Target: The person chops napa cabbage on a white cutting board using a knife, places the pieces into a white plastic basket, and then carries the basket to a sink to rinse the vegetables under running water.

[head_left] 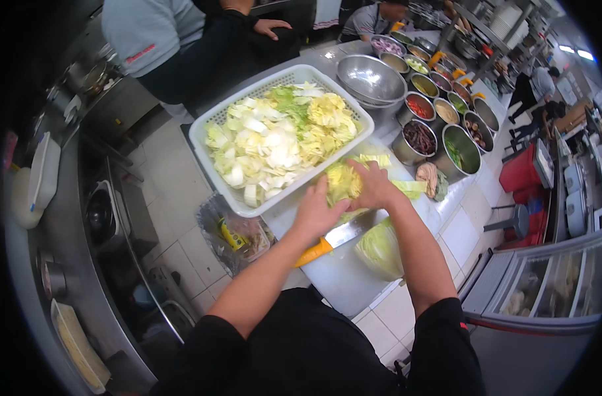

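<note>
Between my left hand [318,210] and my right hand [372,185] is a bunch of cut napa cabbage [344,182], gripped from both sides over the white cutting board [325,282]. A cleaver-like knife with an orange handle [313,252] lies on the board just below my hands, its blade partly under cabbage. To its right rests a larger piece of napa cabbage [381,247], partly hidden by my right forearm. Beyond my hands, a white perforated plastic basket [281,202] holds a heap of chopped cabbage [276,138]. Loose leaf strips [410,188] lie at the board's right.
Stacked steel bowls [371,76] and several steel containers of ingredients [419,137] stand behind the board. Crumpled cloths [428,179] lie beside them. A lined bin [226,232] is at lower left of the basket. A person in a grey shirt [147,34] is close by at upper left.
</note>
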The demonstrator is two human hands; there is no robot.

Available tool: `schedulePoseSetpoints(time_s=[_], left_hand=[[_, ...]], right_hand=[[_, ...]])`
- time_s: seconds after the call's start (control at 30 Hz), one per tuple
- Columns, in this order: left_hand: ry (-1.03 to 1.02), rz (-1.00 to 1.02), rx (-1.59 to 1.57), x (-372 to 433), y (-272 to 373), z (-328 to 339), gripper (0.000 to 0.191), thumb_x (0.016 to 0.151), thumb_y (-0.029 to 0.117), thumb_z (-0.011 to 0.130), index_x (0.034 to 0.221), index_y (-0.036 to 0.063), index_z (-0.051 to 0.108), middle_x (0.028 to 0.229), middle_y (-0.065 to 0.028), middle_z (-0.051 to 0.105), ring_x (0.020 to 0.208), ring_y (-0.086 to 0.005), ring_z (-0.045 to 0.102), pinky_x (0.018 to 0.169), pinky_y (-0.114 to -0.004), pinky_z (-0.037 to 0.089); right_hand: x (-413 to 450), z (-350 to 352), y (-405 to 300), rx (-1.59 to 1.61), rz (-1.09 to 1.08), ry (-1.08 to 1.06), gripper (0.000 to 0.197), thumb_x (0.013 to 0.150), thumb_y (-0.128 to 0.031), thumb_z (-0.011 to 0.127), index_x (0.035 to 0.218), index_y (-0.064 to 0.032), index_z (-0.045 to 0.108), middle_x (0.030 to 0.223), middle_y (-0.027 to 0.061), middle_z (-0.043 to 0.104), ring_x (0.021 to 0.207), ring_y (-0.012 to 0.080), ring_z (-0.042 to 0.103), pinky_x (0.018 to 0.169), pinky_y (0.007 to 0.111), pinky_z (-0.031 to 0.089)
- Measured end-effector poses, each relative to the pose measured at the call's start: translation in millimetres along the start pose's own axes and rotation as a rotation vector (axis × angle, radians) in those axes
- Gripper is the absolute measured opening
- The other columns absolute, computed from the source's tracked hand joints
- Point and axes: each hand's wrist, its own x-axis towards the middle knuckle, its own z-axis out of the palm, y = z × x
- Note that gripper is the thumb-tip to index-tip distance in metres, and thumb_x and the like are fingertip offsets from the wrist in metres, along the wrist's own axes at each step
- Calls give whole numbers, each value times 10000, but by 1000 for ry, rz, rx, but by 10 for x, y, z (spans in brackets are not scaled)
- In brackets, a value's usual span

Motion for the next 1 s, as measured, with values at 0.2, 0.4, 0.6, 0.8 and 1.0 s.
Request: schedulePoseSetpoints(time_s=[0.2,0.4,0.6,0.8,1.0], left_hand=[[50,-66,-341,169,170,369,661,894,341,709,1434,28,491,1314,-313,588,1251,-432,566,1076,-457,441],[47,59,-433,173,589,150,556,894,226,686,1407,94,518,1276,-283,587,1222,-455,545,1062,-465,441],[113,197,-466,361,774,-813,541,899,187,690,1385,36,505,1294,-236,600,1220,-345,583,1060,-413,452],[146,54,-355,570,196,-1926,540,934,275,684,1397,46,525,1315,-215,610,1203,-317,615,1036,-384,477],[183,74,325,533,-487,-2042,604,911,373,684,1456,165,530,1549,-233,409,1405,-406,431,1141,-475,392]], right_hand=[[6,213,353,170,-194,139,884,626,-300,899,1413,-151,526,1332,251,507,1223,450,531,1067,484,456],[-263,-16,316,485,-120,357,722,650,-215,865,1295,-34,594,1232,226,583,1169,370,587,1031,412,480],[-245,-800,-575,339,-211,462,692,668,-208,851,1289,-33,601,1222,210,586,1137,364,601,1011,413,488],[288,-741,-1584,245,-309,494,735,688,-249,846,1347,-80,566,1189,251,581,1151,404,589,1026,445,486],[764,-363,-1519,195,-296,294,739,746,-222,813,1402,-70,507,1216,273,604,1215,418,577,1046,433,482]])
